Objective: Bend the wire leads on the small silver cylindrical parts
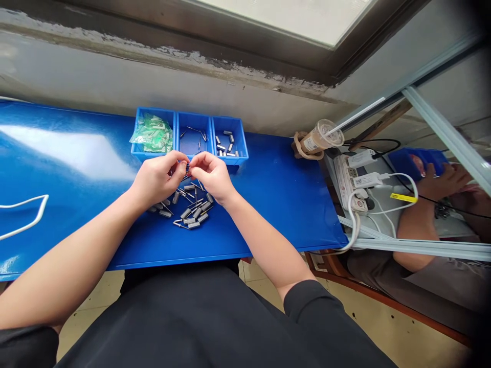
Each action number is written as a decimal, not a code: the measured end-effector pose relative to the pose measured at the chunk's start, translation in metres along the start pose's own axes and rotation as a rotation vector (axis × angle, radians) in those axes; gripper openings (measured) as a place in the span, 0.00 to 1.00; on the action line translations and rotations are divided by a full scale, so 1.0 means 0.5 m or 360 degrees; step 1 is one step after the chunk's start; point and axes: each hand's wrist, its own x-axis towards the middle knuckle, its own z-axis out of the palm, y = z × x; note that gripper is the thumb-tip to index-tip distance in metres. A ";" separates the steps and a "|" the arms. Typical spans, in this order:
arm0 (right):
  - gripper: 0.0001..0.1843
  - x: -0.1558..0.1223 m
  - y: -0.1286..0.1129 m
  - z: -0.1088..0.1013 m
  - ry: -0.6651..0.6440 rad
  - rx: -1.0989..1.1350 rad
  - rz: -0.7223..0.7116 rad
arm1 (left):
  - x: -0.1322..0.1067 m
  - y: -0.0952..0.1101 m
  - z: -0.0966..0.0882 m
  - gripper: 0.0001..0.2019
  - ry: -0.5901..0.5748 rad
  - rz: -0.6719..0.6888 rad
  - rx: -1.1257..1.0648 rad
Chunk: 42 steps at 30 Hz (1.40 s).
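My left hand and my right hand meet over the blue table, thumb and forefinger of each pinched together. Between the fingertips is something small and dark, mostly hidden, which I cannot make out. Just below the hands lies a loose pile of small grey cylinders with thin metal shafts, some partly covered by my left hand. Right behind my fingers stands a blue bin with a few thin metal shafts. To its right, another blue bin holds several short grey cylinders.
A third blue bin at the left holds green-and-clear plastic packets. A drink cup in a cardboard holder stands at the table's back right. Beyond the right edge are a power strip, cables and a metal frame. A white cable lies left.
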 end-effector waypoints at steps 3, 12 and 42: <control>0.14 0.001 -0.004 0.000 0.0022 0.0089 0.0002 | -0.001 0.003 0.000 0.16 -0.0012 0.0023 -0.0029; 0.15 0.000 -0.001 0.004 0.0022 0.0103 0.0040 | -0.001 0.002 0.002 0.13 0.0006 0.0055 -0.0028; 0.23 0.001 0.002 0.003 0.0003 0.0114 0.0018 | 0.002 0.005 -0.001 0.15 -0.0003 0.0064 -0.0021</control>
